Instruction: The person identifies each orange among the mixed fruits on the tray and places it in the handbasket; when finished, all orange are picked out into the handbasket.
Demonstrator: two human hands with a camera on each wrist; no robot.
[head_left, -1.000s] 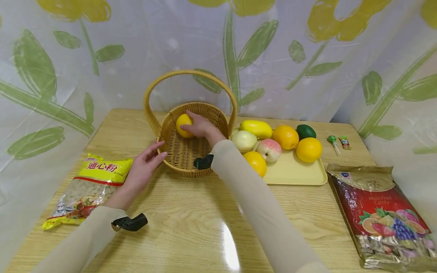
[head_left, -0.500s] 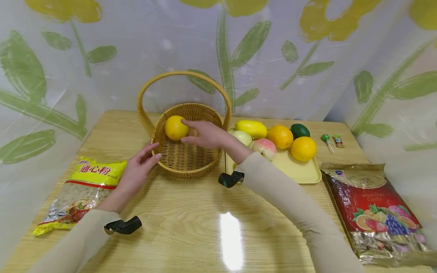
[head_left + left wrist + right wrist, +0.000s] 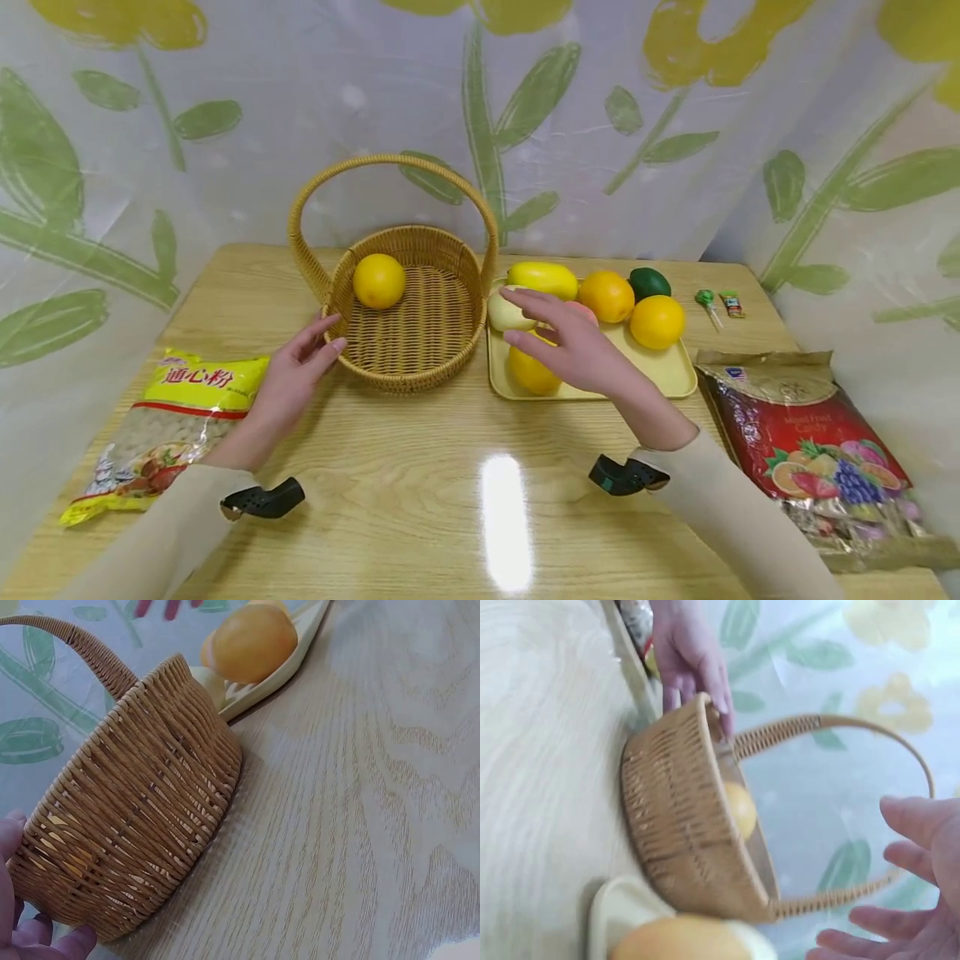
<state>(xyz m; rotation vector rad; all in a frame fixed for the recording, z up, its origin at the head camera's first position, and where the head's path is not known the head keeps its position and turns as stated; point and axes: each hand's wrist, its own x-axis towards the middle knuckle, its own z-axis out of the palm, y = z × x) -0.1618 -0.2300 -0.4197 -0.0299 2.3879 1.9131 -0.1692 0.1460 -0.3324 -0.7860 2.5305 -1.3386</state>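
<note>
My left hand (image 3: 296, 371) holds the left rim of a wicker basket (image 3: 408, 379) with a tall arched handle. Inside the basket, towards its left wall, lies an orange (image 3: 378, 282). My right hand (image 3: 573, 342), fingers spread and holding nothing, is over the left part of a pale yellow tray (image 3: 637, 367). Below and beside it are a pale green round fruit (image 3: 506, 312), an orange (image 3: 531, 371) and a peach (image 3: 583, 312), which it mostly hides. A long yellow fruit (image 3: 543, 279), two more oranges (image 3: 606, 296) and a dark green fruit (image 3: 649, 284) lie farther back.
A bag of macaroni (image 3: 172, 425) lies on the wooden table (image 3: 405, 500) at the left. At the right are a red and gold candy bag (image 3: 813, 450), a green lollipop (image 3: 706, 299) and a small wrapped sweet (image 3: 732, 304). A flowered curtain (image 3: 360, 92) hangs behind.
My right hand has let go of the orange inside the basket and moved right, out to above the tray. The left hand has stayed at the basket's rim.
</note>
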